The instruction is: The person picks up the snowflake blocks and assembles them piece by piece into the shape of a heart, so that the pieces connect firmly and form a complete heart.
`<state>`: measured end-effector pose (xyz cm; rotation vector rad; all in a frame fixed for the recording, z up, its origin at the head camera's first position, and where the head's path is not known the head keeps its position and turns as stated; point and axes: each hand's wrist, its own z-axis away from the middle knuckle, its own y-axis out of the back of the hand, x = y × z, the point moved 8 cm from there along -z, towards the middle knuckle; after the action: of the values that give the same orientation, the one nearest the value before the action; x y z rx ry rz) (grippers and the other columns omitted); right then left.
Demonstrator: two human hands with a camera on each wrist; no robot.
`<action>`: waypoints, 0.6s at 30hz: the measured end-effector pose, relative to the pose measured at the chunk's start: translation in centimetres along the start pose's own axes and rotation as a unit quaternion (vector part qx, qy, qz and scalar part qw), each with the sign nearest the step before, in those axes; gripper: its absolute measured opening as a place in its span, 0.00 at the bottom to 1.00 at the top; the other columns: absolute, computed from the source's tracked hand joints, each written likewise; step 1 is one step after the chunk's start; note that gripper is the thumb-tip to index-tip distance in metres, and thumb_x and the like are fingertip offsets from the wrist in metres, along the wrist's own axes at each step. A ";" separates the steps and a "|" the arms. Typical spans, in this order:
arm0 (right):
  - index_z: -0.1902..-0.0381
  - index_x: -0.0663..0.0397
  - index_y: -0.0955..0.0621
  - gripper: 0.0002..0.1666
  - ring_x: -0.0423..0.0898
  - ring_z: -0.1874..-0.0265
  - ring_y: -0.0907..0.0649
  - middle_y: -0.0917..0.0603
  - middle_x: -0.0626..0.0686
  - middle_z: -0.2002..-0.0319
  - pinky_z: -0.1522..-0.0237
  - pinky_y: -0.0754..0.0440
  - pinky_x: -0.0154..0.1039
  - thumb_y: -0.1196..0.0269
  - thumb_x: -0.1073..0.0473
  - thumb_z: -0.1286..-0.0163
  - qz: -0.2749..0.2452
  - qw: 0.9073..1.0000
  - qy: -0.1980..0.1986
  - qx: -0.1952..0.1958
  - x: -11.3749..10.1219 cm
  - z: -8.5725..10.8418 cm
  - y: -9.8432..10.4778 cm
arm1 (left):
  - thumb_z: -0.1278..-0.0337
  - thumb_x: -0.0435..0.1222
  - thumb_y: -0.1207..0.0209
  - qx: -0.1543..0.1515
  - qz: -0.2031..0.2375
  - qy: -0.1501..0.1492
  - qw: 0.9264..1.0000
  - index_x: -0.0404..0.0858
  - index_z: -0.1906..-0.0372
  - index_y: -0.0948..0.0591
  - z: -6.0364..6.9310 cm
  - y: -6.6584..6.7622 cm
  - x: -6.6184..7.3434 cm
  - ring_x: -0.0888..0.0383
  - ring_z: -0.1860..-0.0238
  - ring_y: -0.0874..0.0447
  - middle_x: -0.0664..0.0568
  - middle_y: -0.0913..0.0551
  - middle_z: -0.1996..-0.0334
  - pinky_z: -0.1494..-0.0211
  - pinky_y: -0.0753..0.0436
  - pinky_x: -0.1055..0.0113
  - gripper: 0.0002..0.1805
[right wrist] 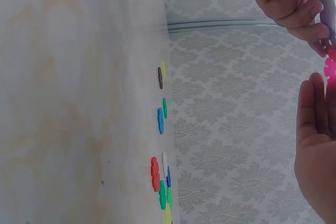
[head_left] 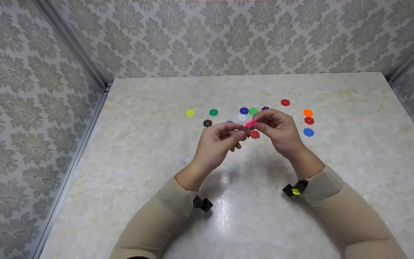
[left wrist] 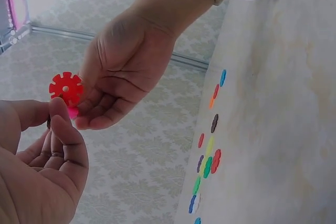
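In the head view my left hand (head_left: 216, 144) pinches a dark brownish flower-shaped plastic disc (head_left: 244, 128) between thumb and forefinger, above the table. A red notched disc (left wrist: 66, 88) stands up at those fingertips in the left wrist view. My right hand (head_left: 280, 133) pinches a pink disc (head_left: 251, 124), which meets the left hand's pieces at the edge. The pink disc (right wrist: 330, 68) sits just below a bit of red in the right wrist view. Fingers hide how the pieces join.
Loose discs lie on the pale table (head_left: 138, 180): yellow (head_left: 190, 113), green (head_left: 213, 112), black (head_left: 207, 123) and white (head_left: 242, 117) among them. Orange (head_left: 308, 113) and blue (head_left: 308, 132) discs lie to the right. Patterned walls (head_left: 228, 36) enclose the table.
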<state>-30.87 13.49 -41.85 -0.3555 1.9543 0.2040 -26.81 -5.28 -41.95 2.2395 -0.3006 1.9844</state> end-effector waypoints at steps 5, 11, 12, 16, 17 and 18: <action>0.47 0.80 0.17 0.15 0.41 0.55 0.10 0.08 0.45 0.55 0.46 0.08 0.35 0.29 0.69 0.21 -0.002 1.000 0.002 -0.009 -0.1 0.1 -0.1 | 0.23 0.30 0.30 -0.004 0.012 0.009 1.000 0.28 0.43 0.09 0.0 -0.2 -0.2 0.62 0.71 0.11 0.49 0.03 0.62 0.62 0.12 0.71 0.12; 0.47 0.78 0.14 0.12 0.41 0.57 0.08 0.05 0.46 0.56 0.47 0.06 0.36 0.30 0.70 0.21 -0.039 0.999 0.010 -0.023 0.3 0.1 -0.2 | 0.25 0.26 0.31 -0.019 0.049 0.038 0.998 0.24 0.43 0.10 0.3 -0.7 -0.6 0.62 0.73 0.11 0.49 0.03 0.62 0.64 0.12 0.72 0.12; 0.48 0.76 0.13 0.10 0.42 0.57 0.08 0.05 0.47 0.56 0.47 0.06 0.36 0.31 0.71 0.21 -0.050 0.998 0.014 -0.031 0.3 0.1 -0.3 | 0.25 0.26 0.31 -0.022 0.057 0.044 0.997 0.24 0.43 0.10 0.3 -0.8 -0.7 0.62 0.73 0.12 0.49 0.03 0.62 0.65 0.13 0.72 0.12; 0.50 0.64 0.08 0.08 0.42 0.57 0.09 0.05 0.47 0.56 0.48 0.07 0.35 0.32 0.71 0.20 -0.093 0.993 0.031 -0.060 0.2 0.1 -0.9 | 0.26 0.24 0.31 -0.027 0.091 0.064 0.993 0.21 0.44 0.11 0.5 -1.2 -1.0 0.62 0.73 0.13 0.51 0.03 0.63 0.65 0.14 0.73 0.12; 0.50 0.61 0.07 0.08 0.42 0.57 0.09 0.05 0.47 0.56 0.48 0.07 0.35 0.32 0.71 0.20 -0.102 0.992 0.034 -0.066 0.2 0.2 -1.0 | 0.27 0.23 0.31 -0.026 0.098 0.068 0.993 0.20 0.44 0.11 0.6 -1.3 -1.0 0.62 0.73 0.13 0.52 0.03 0.64 0.65 0.14 0.73 0.12; 0.50 0.58 0.07 0.09 0.41 0.56 0.09 0.05 0.47 0.56 0.48 0.07 0.34 0.31 0.71 0.20 -0.110 0.991 0.037 -0.070 0.1 0.2 -1.1 | 0.27 0.23 0.31 -0.025 0.106 0.070 0.992 0.20 0.45 0.11 0.6 -1.3 -1.0 0.62 0.74 0.13 0.53 0.04 0.64 0.65 0.14 0.73 0.12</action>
<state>-30.34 12.46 -42.02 -0.6756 1.9613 0.1861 -26.01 -4.10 -43.00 2.1016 -0.5869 2.1975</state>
